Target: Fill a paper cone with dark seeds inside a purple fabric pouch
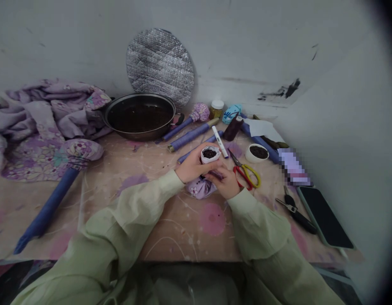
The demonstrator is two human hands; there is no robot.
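My left hand is closed around a small white cup filled with dark grains, held over the table. Just below the cup, my right hand has its fingers curled together around something dark purple, too small and covered to name. Purple flowered cloth bunches up under both hands. Close by on the right lie scissors with red and yellow handles. A white marker rests just beyond my hands. Behind the scissors stands a second white cup of dark grains.
A wide dark pan stands at the back left, beside heaped purple cloth. Blue-wrapped sticks, a dark thread spool and a lidded jar lie about. At right are thread snips and a phone.
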